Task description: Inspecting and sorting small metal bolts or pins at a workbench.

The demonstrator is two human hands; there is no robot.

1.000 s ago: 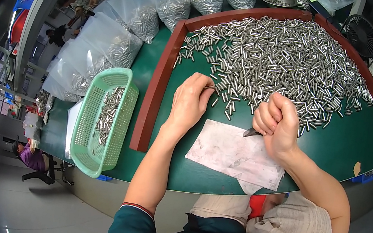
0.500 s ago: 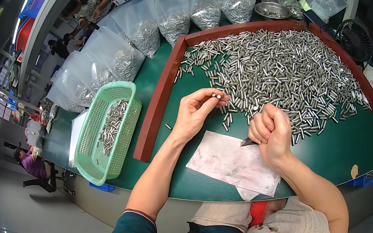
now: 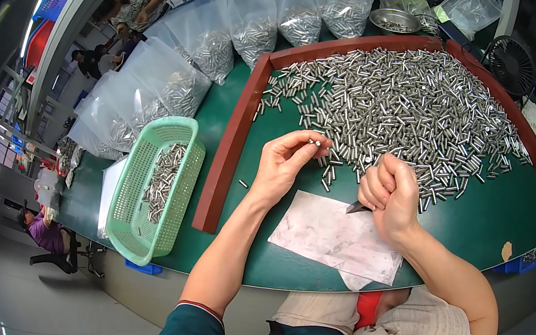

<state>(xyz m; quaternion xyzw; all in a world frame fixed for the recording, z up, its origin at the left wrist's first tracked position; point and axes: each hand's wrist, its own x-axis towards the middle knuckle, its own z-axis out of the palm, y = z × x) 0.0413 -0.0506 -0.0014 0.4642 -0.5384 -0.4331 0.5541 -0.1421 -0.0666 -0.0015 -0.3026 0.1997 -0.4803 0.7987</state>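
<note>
My left hand (image 3: pixel 276 169) pinches a couple of short metal pins (image 3: pixel 317 143) between thumb and fingertips, their ends showing, at the near edge of a large heap of similar pins (image 3: pixel 400 104). To its right my right hand (image 3: pixel 387 194) is closed in a fist around a dark, pointed tool (image 3: pixel 357 207). The tool's tip sticks out below the fist and the rest is hidden by the fingers. Beneath that tip a smudged white sheet (image 3: pixel 320 236) lies on the green table (image 3: pixel 458 228). One loose pin (image 3: pixel 243 183) rests left of my left wrist.
Red-brown rails (image 3: pixel 217 181) border the heap. Left of them stands a pale green basket (image 3: pixel 171 222) with pins inside. Clear bags (image 3: pixel 212 50) of pins line the far left side. A metal bowl (image 3: pixel 395 19) and a black fan (image 3: pixel 512 65) stand at the back. Other people are in the background.
The pins in my left fingertips have turned slightly, and the fingers have shifted a little. My right fist keeps nearly the same place over the sheet.
</note>
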